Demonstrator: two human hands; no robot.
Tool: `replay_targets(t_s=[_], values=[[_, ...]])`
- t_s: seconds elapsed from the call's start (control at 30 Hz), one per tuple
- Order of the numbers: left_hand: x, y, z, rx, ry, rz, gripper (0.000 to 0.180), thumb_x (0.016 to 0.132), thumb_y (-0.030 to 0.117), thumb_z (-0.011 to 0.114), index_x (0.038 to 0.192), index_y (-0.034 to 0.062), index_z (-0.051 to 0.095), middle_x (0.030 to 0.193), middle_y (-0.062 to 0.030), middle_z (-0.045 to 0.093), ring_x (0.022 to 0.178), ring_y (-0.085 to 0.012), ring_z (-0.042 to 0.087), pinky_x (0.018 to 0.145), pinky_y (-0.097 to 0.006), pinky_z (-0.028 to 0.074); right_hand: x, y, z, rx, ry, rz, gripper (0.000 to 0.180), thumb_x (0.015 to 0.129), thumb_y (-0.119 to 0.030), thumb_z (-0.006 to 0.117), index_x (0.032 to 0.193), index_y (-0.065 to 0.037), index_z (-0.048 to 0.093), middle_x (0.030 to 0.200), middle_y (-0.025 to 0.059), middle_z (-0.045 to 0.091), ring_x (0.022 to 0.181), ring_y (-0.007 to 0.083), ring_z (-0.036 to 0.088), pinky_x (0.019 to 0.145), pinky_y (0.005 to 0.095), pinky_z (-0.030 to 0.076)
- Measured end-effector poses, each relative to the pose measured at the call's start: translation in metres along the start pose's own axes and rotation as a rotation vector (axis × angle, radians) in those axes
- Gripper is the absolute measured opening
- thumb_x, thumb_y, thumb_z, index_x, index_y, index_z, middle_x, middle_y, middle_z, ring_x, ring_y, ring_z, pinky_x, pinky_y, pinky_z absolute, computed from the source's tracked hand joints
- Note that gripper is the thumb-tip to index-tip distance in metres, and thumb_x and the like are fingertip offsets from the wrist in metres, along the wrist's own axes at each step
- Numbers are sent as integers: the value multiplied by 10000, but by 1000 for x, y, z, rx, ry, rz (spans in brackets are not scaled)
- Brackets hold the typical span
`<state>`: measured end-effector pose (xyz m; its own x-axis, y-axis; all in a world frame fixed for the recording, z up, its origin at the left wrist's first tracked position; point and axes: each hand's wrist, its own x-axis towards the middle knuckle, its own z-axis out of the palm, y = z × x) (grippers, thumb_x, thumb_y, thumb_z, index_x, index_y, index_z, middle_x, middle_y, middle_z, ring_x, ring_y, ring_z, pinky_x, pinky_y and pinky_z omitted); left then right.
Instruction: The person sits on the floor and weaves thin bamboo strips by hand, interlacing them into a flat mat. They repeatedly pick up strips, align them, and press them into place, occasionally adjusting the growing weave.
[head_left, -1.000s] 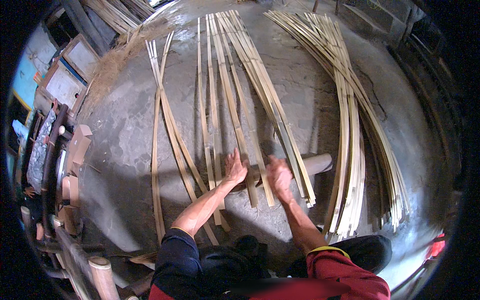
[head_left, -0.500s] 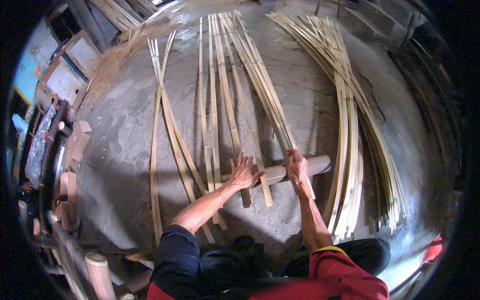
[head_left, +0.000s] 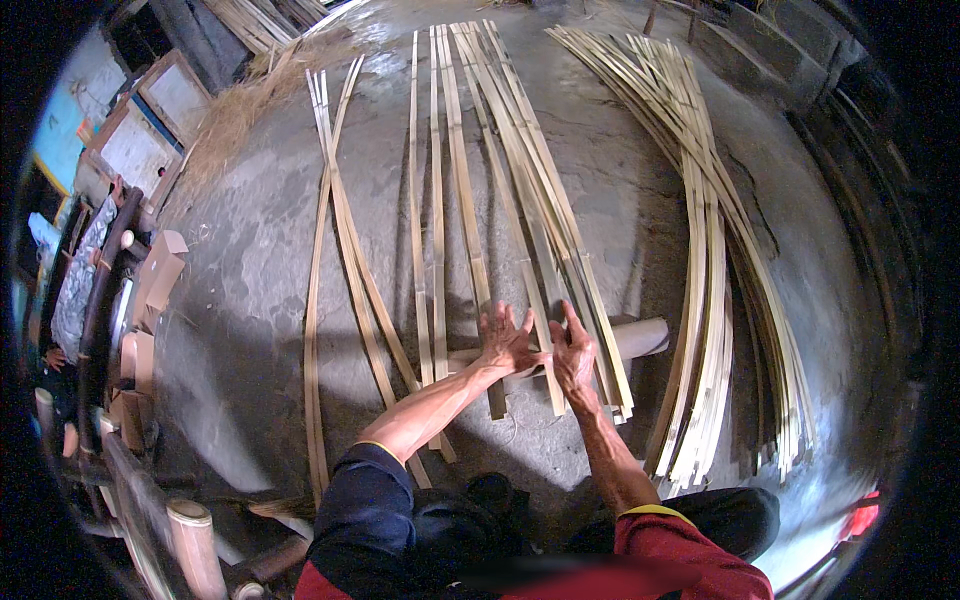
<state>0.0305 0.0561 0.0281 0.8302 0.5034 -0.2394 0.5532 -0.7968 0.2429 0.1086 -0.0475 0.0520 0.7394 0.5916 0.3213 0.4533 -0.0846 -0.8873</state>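
Note:
Several long, pale bamboo strips (head_left: 460,170) fan out over the floor, their near ends lying across a thick bamboo pole (head_left: 640,338). My left hand (head_left: 508,342) is open over the pole with fingers spread, its thumb side against one strip (head_left: 557,396). Close on that strip's other side is my right hand (head_left: 574,358), index finger stretched forward and thumb at the strip's edge. Part of the pole is hidden beneath my hands. A tighter group of strips (head_left: 560,215) rests on the pole just right of my right hand.
A large crossed bundle of strips (head_left: 700,300) lies to the right. On the left are a few crossing strips (head_left: 345,220). Cardboard boxes (head_left: 158,275), a dark pole (head_left: 100,290) and an upright bamboo piece (head_left: 196,550) line the left side. Dry fibres (head_left: 230,120) lie farther back.
My right hand has left the right-hand group of strips and moved left, beside my left hand. That group's near ends now lie on the pole. The view has shifted slightly.

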Motion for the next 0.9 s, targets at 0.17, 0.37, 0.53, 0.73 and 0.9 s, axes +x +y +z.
replay_targets(t_s=[0.17, 0.37, 0.53, 0.73, 0.9], values=[[15, -20, 11, -56, 170, 213, 632, 711, 334, 541, 1219, 32, 316, 1309, -226, 156, 1211, -366, 147, 931, -553, 138, 7, -2, 22, -210, -133, 239, 400, 761, -187, 543, 1118, -23, 468, 581, 168, 523, 469, 178, 447, 467, 337, 376], [5, -55, 16, -97, 340, 10, 606, 776, 260, 486, 1228, -52, 231, 1331, -172, 142, 1223, -335, 163, 944, -550, 133, 2, 9, 43, -214, -284, 348, 386, 760, -172, 528, 1111, -23, 471, 705, 231, 558, 645, 300, 575, 582, 364, 431], [2, -64, 7, -46, 236, 131, 564, 787, 243, 467, 1234, -20, 244, 1335, -152, 138, 1229, -331, 144, 939, -560, 144, 7, 3, 60, -265, -383, 412, 448, 742, -256, 540, 1118, -23, 467, 787, 235, 568, 763, 350, 565, 644, 389, 428], [3, -69, 2, -307, 232, 266, 581, 753, 169, 493, 1232, -19, 223, 1324, -161, 153, 1229, -311, 149, 937, -527, 223, 10, 8, 58, -358, -477, 321, 470, 737, -297, 545, 1136, -64, 461, 842, 239, 559, 826, 351, 547, 684, 390, 433], [-1, -67, -9, -201, 173, 148, 648, 744, 226, 536, 1258, 29, 194, 1334, -102, 166, 1212, -293, 196, 932, -523, 233, 12, 21, 60, -353, -448, 177, 378, 743, -287, 532, 1051, -72, 497, 779, 208, 568, 739, 365, 552, 623, 429, 437]])
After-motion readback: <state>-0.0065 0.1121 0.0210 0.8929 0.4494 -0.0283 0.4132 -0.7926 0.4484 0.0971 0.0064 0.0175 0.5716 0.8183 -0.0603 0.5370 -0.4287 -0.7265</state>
